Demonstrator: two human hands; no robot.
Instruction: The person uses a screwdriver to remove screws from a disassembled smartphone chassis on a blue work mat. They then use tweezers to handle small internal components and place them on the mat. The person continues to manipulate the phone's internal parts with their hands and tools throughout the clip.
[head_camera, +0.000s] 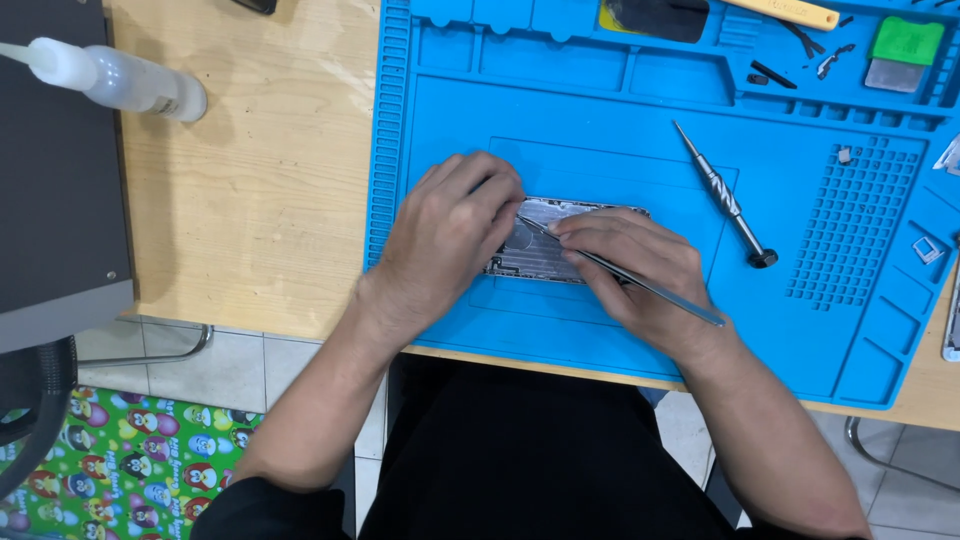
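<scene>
An opened phone body (545, 238) with bare metal insides lies on a blue work mat (640, 160). My left hand (450, 235) presses down on its left end, fingers curled over the edge. My right hand (635, 270) covers the phone's right part and holds a thin metal tool (640, 282), either tweezers or a prying tool. The tool's tip points into the phone near a round part beside my left fingers. Most of the phone is hidden under both hands.
A small screwdriver (725, 197) lies on the mat to the right. Small parts, a green-topped block (905, 52) and a yellow-handled tool (790, 12) sit in the mat's top trays. A clear squeeze bottle (120, 78) lies on the wooden table (260, 200) at left, beside a dark grey box (55, 160).
</scene>
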